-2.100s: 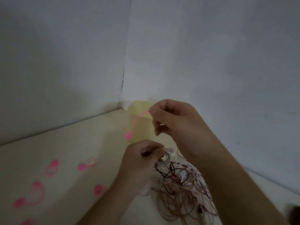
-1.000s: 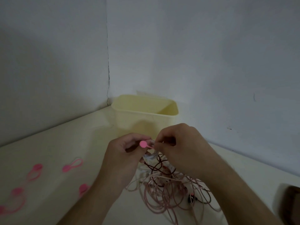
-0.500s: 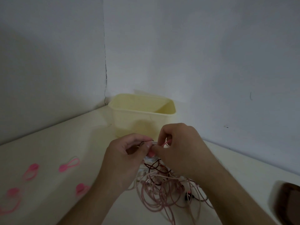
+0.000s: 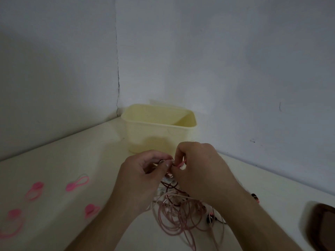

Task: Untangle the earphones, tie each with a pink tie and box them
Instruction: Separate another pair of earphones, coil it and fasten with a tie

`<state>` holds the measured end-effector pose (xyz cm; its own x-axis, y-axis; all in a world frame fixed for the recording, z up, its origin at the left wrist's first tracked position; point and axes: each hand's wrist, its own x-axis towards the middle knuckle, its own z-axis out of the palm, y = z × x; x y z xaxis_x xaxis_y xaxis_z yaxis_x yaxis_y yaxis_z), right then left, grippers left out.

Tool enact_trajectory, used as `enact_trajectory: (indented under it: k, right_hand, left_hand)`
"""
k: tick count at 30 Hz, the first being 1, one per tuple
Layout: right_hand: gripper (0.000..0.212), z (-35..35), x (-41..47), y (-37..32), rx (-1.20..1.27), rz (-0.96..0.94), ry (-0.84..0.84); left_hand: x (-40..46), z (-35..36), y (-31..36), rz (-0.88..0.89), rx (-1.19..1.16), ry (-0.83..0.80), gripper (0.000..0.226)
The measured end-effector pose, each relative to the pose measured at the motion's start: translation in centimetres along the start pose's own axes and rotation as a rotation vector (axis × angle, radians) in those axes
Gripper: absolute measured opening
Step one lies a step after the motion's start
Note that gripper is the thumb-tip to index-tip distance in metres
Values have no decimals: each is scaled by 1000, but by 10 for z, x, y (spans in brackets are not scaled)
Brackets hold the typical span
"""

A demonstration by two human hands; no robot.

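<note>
Spare pink ties lay at bench left. Left hand pinched earphone coil; right hand pinched pink tie, brought down from raised position a moment before. Tying under way. Box behind stood empty.

Setting: plain indoor work corner, type undetermined. Bare grey-white walls meet at a cracked seam; cream tabletop beneath; dim lighting.
</note>
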<state>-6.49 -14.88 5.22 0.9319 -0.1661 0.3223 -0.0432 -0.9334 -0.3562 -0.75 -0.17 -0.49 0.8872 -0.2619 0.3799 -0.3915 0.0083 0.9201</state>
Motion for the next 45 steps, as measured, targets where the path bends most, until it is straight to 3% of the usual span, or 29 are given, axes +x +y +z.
enact_trajectory:
  k: [11, 17, 23, 28, 37, 45]
  right_hand:
    - [28, 5, 0, 5, -35, -30, -55]
    - [26, 4, 1, 9, -24, -28, 23]
    - [22, 7, -1, 7, 28, -46, 137]
    - [24, 11, -2, 8, 38, -102, 214]
    - [19, 14, -2, 12, 42, -200, 293]
    - [17, 14, -4, 9, 93, -154, 236]
  left_hand:
    - [-1, 0, 1, 14, -90, -39, 25]
    - [-1, 1, 1, 47, -113, -35, 19]
    - [-2, 1, 4, 67, -153, -16, 28]
    - [-3, 1, 6, 54, -169, 15, 18]
    - [-4, 0, 14, -32, -235, -68, 5]
    - [-5, -1, 13, -32, -223, -61, 12]
